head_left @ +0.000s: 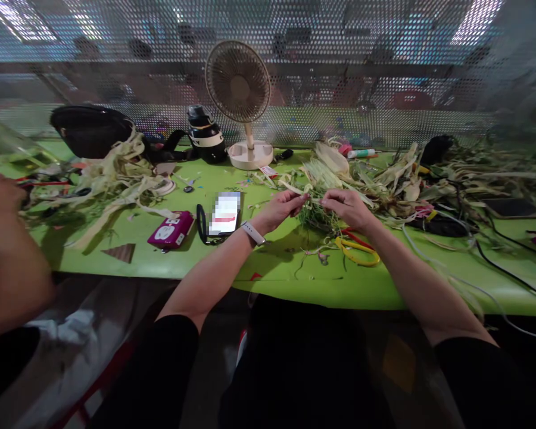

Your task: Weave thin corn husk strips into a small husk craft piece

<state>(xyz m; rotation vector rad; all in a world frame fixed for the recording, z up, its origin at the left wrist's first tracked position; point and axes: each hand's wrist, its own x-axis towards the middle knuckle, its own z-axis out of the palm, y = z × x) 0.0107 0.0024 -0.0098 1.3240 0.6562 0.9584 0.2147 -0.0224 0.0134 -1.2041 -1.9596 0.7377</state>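
My left hand (282, 208) and my right hand (348, 207) meet over the green table (277, 274), both pinched on a thin pale strip of corn husk (313, 199) stretched between them. A white watch sits on my left wrist. Under the hands lies a small heap of green and pale husk strands (319, 215). Yellow-handled scissors (356, 250) lie just in front of my right hand.
A phone (226, 213) and a magenta case (171, 230) lie left of my hands. A desk fan (243, 101) stands at the back by a perforated metal screen. Husk piles (116, 173) (397, 179) spread on both sides. Another person's arm (9, 256) is at far left. Cables (500, 262) run at right.
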